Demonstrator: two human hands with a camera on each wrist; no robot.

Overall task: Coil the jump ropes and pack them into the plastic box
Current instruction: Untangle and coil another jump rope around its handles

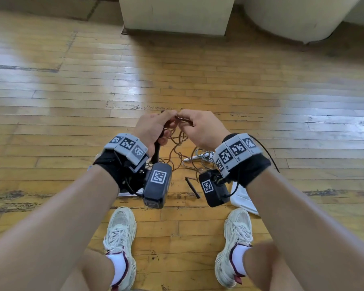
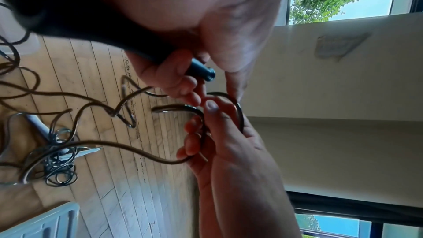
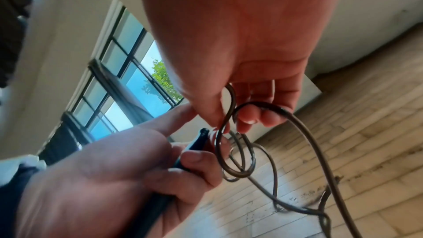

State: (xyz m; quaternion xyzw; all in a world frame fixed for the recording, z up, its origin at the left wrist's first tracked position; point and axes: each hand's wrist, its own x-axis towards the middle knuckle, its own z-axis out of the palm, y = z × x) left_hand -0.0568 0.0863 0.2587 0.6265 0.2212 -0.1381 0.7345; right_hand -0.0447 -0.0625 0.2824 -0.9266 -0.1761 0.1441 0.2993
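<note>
Left hand (image 1: 153, 128) grips the dark handle (image 2: 201, 69) of the brown jump rope (image 3: 304, 129). Fingers (image 3: 194, 173) wrap the handle shaft; its tip sticks out past them, toward the right hand. The handle's other end hangs below the left wrist in the head view.

Right hand (image 1: 200, 129) is just beside the left, fingertips nearly touching. Its fingers (image 2: 194, 138) are curled round a small loop of the brown rope, thumb pressing the cord against them. The loop (image 3: 231, 151) sits right at the handle tip, between the two sets of fingers. Whether the cord is wound on the handle, I cannot tell.

The rest of the brown rope drops from the fingers in loose, kinked strands to the wooden floor (image 1: 261, 91) below and trails toward the person. Its second dark handle (image 1: 192, 187) lies flat on the floor, under the right wrist in the head view.

A second rope, grey (image 2: 59, 166), lies in a messy small coil on the floor below the right hand's fingers, with a pale handle (image 1: 190, 158) beside it. Brown strands cross over it.

Plastic box (image 1: 243, 198): a white edge shows on the floor, on the person's side of the right hand, mostly hidden by the wrist and its camera. No rope visible in the part that shows.

White sneakers (image 1: 120, 234) are planted nearer than both hands.
</note>
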